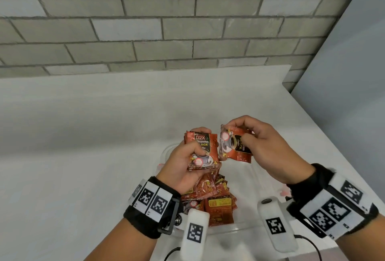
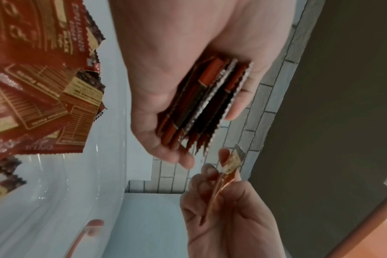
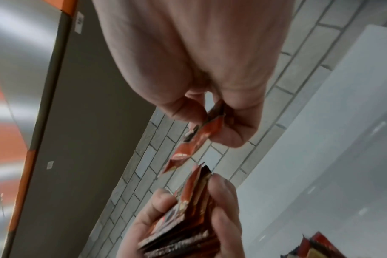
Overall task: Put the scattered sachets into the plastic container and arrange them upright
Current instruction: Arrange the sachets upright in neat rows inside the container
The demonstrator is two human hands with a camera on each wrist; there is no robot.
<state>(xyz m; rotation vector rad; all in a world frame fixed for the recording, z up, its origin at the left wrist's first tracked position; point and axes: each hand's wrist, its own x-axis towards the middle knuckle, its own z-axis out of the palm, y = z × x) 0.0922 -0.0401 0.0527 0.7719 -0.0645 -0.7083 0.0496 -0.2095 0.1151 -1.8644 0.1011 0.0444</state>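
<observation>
Your left hand clasps a squared stack of sachets; your right hand pinches a single sachet beside it, likely to join the stack above the plastic container.

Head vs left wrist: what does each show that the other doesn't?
Head only: the stack's printed front, both wristbands, the white counter.

Left wrist only: the stack edge-on, showing several sachets pressed together, and the dark panel beside the tiled wall.

Both: left hand gripping the stack, right hand pinching a single sachet, loose sachets in the clear container below.
</observation>
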